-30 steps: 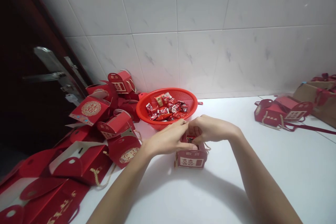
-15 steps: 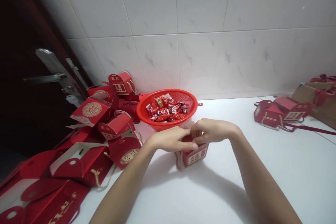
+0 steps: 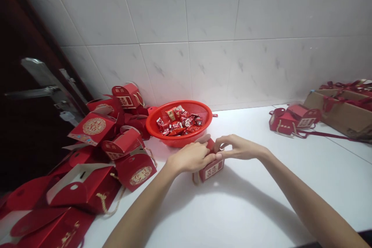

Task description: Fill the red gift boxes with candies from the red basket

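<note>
A small red gift box (image 3: pixel 213 170) with a pale printed label stands on the white tabletop (image 3: pixel 232 209) in front of me. My left hand (image 3: pixel 193 157) lies over its left and top side, gripping it, with the thumb at the upper front edge. From the right, my right hand (image 3: pixel 240 148) pinches at the top edge with thumb and curled fingers; the two thumbs nearly meet. The hands partly hide the box's top flaps. Just behind it sits a red plastic colander (image 3: pixel 152 130) with wrapped candies (image 3: pixel 183 122) in it.
Several red gift boxes (image 3: pixel 84 186), some with flaps raised and rope handles, are piled at the left beside a dark door (image 3: pixel 17 131). Another red box (image 3: pixel 293 120) with ribbon lies at the right, near a cardboard box (image 3: pixel 334 112) of ribbons. A tiled wall (image 3: pixel 209 73) stands behind.
My left hand has moved flatter over the box top, and my right hand has shifted to its right edge. The view has turned slightly right. The box's top opening shows less.
</note>
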Tool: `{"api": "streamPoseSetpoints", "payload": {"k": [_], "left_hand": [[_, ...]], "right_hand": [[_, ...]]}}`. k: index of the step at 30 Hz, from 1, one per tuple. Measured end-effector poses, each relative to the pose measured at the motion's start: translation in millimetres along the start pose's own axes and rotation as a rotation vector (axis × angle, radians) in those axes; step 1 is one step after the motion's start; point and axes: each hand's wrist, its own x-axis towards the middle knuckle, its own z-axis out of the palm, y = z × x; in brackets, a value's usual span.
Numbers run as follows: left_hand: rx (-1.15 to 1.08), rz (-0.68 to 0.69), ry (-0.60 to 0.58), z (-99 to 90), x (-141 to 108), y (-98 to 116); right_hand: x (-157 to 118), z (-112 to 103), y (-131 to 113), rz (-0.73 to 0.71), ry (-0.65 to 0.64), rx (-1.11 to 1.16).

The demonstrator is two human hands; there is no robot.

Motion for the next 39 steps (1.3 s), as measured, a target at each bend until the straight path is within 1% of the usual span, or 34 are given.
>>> {"api": "streamPoseSetpoints", "payload": {"k": [4,8,11,13,16,17,18,21,23,27,31,36,39], "left_hand": [[0.062,0.012,0.036,-0.3,-0.5,5.8],[0.102,-0.010,0.086,-1.1,1.6,10.8],[0.097,0.051,0.190,-0.3,4.0,11.6],[0.092,0.066,0.289,-1.0,4.5,9.2],[0.112,-0.006,0.447,-4.2,3.7,2.9],[0.119,-0.046,0.476,-5.2,3.5,0.8],[0.119,-0.085,0.481,-5.8,3.5,-1.0],[0.085,-0.182,0.430,-3.4,6.1,-3.5],[0.048,-0.204,0.418,1.1,10.2,-2.5],[-0.008,-0.147,0.428,10.2,19.3,0.7],[-0.052,-0.110,0.405,13.4,22.7,-0.7],[-0.090,-0.050,0.362,15.1,24.6,-5.8],[-0.146,-0.046,0.316,13.8,24.7,-10.0]], "right_hand": [[-17.3,21.5,10.2,-0.048,0.206,0.110],[-17.0,45.6,21.0,-0.076,0.431,0.186],[-9.6,61.9,30.7,-0.102,0.586,0.300],[-7.0,69.1,35.1,-0.105,0.646,0.339],[-9.2,73.5,36.7,-0.093,0.688,0.345],[-10.9,73.7,36.5,-0.088,0.699,0.351],[-12.7,73.4,36.2,-0.082,0.713,0.360],[-17.3,71.6,36.5,-0.071,0.784,0.379],[-19.4,69.9,37.8,-0.063,0.830,0.385],[-22.0,66.3,40.6,-0.009,0.873,0.456],[-22.1,64.3,44.4,0.073,0.912,0.481],[-16.8,69.0,53.9,0.137,0.872,0.463],[-15.0,71.1,57.9,0.223,0.838,0.436]]}}
